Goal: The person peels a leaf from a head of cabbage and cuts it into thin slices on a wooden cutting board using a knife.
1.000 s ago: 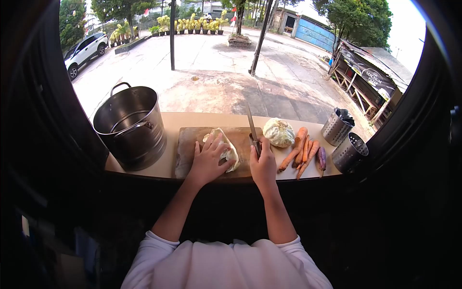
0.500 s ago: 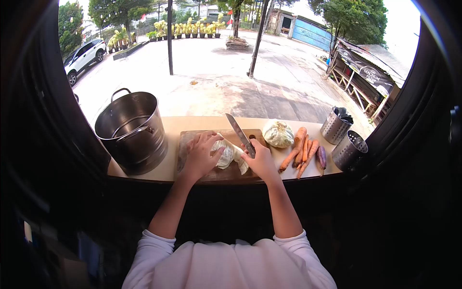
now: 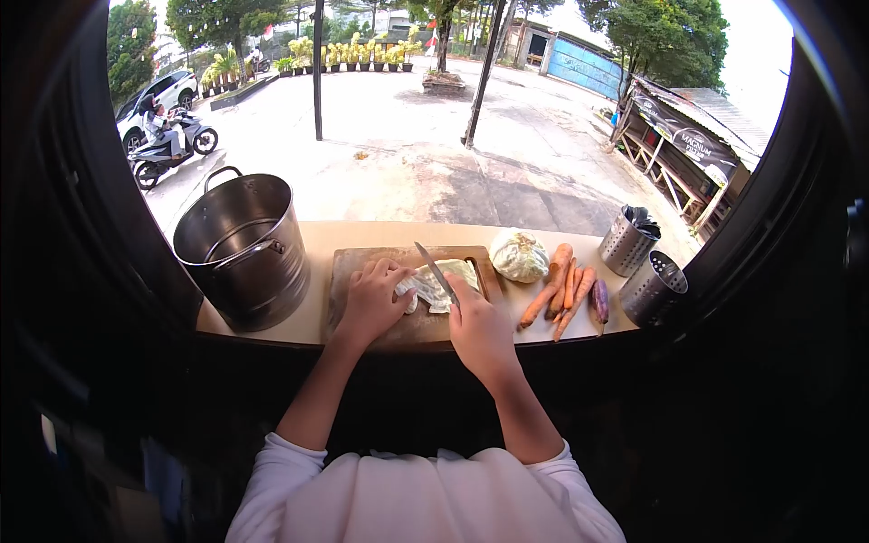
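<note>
A wooden cutting board (image 3: 362, 262) lies on the counter with pale cabbage leaves (image 3: 462, 271) spread on it. My left hand (image 3: 373, 300) presses on the left end of the cabbage, fingers bent over it. In my right hand (image 3: 480, 333) is a kitchen knife (image 3: 433, 265), its fingers wrapped round the handle. The blade slants up and to the left, over the cabbage close to my left fingertips. Whether the edge is cutting in cannot be made out. Right of the board sits a larger head of cabbage (image 3: 519, 256).
Left of the board stands a large metal pot (image 3: 262, 290). Several carrots (image 3: 561, 288) and a purple root vegetable (image 3: 599, 300) lie at the right, beside two perforated metal holders (image 3: 626, 244). Outside, a person rides a motorbike (image 3: 167, 152) near a parked white car (image 3: 167, 88).
My right hand has come down and nearer to me, bringing the knife lower over the cabbage. The cabbage leaves now lie spread out flatter. A motorbike with a rider has appeared outside.
</note>
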Demonstrator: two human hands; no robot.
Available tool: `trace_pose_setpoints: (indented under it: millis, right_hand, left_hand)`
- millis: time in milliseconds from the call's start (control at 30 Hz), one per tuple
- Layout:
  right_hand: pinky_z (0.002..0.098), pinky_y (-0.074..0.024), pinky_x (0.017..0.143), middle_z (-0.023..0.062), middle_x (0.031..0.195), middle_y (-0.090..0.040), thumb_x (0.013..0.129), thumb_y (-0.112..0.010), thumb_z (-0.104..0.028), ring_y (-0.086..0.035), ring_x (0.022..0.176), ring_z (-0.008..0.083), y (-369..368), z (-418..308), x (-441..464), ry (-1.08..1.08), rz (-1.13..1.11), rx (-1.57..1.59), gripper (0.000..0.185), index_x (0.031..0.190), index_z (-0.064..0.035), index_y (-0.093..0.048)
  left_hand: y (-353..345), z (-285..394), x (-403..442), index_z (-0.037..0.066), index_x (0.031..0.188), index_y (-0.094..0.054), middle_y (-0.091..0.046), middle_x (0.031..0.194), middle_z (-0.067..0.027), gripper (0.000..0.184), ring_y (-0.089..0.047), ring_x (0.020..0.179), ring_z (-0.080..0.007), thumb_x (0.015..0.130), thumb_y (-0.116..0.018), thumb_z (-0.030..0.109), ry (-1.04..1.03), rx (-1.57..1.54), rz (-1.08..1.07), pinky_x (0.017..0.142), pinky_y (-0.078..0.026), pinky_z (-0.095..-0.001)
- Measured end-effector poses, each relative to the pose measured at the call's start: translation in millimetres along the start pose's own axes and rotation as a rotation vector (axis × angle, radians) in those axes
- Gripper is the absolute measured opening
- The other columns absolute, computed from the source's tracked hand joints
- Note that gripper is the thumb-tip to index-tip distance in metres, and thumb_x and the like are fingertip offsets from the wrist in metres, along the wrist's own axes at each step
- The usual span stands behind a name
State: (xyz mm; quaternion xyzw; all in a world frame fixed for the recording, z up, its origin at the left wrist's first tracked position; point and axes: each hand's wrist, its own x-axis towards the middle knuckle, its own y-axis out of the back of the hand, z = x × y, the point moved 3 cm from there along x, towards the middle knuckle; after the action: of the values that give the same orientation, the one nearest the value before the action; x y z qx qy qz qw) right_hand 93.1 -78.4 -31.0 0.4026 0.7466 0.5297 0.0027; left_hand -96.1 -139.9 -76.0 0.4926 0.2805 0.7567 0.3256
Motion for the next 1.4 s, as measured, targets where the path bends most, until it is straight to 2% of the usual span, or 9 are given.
trace_pose_setpoints:
  millis: [33,133,333,433,633,933,1033,1400]
  right_hand:
    - [0.0478,-0.0577,0.077,0.0187,0.104,-0.068,0.099,-0.055,-0.010,-0.071,0.089,0.0385,-3.8,-1.0,-1.8,-0.021,-0.055,-0.071,0.049,0.147,-0.0162,-0.048]
    - [0.0493,-0.0564,0.077,0.0183,0.098,-0.069,0.099,-0.056,-0.010,-0.070,0.088,0.0398,-20.8,7.2,-0.7,-0.068,-0.026,-0.112,0.046,0.144,-0.0193,-0.055]
    - [0.0505,-0.0566,0.074,0.0186,0.095,-0.069,0.100,-0.055,-0.010,-0.070,0.082,0.0408,-21.0,3.4,-2.2,-0.062,-0.057,-0.141,0.049,0.147,-0.0208,-0.053]
    - [0.0450,-0.0590,0.076,0.0189,0.101,-0.067,0.097,-0.053,-0.006,-0.073,0.085,0.0352,-16.2,-0.6,-1.7,-0.090,-0.187,-0.201,0.057,0.152,-0.0177,-0.049]
    - [0.0447,-0.0592,0.075,0.0182,0.095,-0.069,0.097,-0.052,-0.004,-0.073,0.085,0.0354,-10.9,1.2,7.0,-0.062,-0.222,-0.205,0.052,0.148,-0.0135,-0.053]
    - [0.0455,-0.0593,0.077,0.0191,0.096,-0.071,0.097,-0.049,-0.001,-0.073,0.090,0.0349,-10.4,-2.5,28.0,0.000,-0.253,-0.246,0.050,0.147,-0.0061,-0.053]
    - [0.0479,-0.0562,0.078,0.0219,0.096,-0.072,0.099,-0.051,-0.006,-0.072,0.088,0.0379,-6.4,-3.6,20.5,-0.037,-0.238,-0.221,0.044,0.141,-0.0102,-0.060]
    - [0.0491,-0.0546,0.076,0.0221,0.093,-0.071,0.101,-0.053,-0.010,-0.071,0.088,0.0394,10.9,1.5,-4.8,-0.046,-0.242,-0.231,0.041,0.142,-0.0119,-0.060]
  left_hand:
    - [0.2,0.0,0.4,0.021,0.122,-0.074,-0.064,0.112,-0.0033,0.033,-0.059,0.115,-0.0218,0.092,-0.070,0.035,-0.012,0.010,0.012,0.098,-0.041,-0.0417]
    - [1.2,-0.3,0.6,0.020,0.128,-0.072,-0.064,0.112,-0.0037,0.039,-0.059,0.114,-0.0219,0.092,-0.070,0.034,-0.018,0.025,-0.013,0.096,-0.042,-0.0419]
    - [-2.0,-2.5,0.4,0.020,0.132,-0.070,-0.062,0.115,-0.0035,0.041,-0.058,0.114,-0.0216,0.093,-0.069,0.034,-0.026,0.045,-0.043,0.097,-0.042,-0.0416]
    - [-4.3,-2.6,0.8,0.020,0.132,-0.070,-0.062,0.116,-0.0032,0.040,-0.058,0.115,-0.0212,0.094,-0.067,0.034,-0.021,0.075,-0.056,0.098,-0.042,-0.0414]
    - [-5.5,-2.7,1.9,0.019,0.134,-0.068,-0.061,0.121,-0.0032,0.042,-0.054,0.120,-0.0222,0.097,-0.063,0.036,-0.021,0.092,-0.108,0.101,-0.040,-0.0428]
    - [-3.4,-2.8,2.7,0.019,0.135,-0.067,-0.060,0.125,-0.0036,0.044,-0.052,0.123,-0.0233,0.097,-0.061,0.039,-0.005,0.128,-0.156,0.104,-0.038,-0.0438]
    - [-2.8,-2.5,2.4,0.019,0.135,-0.067,-0.060,0.123,-0.0039,0.044,-0.052,0.122,-0.0230,0.097,-0.061,0.039,-0.012,0.140,-0.131,0.103,-0.039,-0.0438]
    - [-5.7,-4.8,3.2,0.021,0.134,-0.068,-0.060,0.118,-0.0039,0.042,-0.054,0.120,-0.0219,0.096,-0.064,0.037,-0.002,0.120,-0.109,0.102,-0.040,-0.0422]
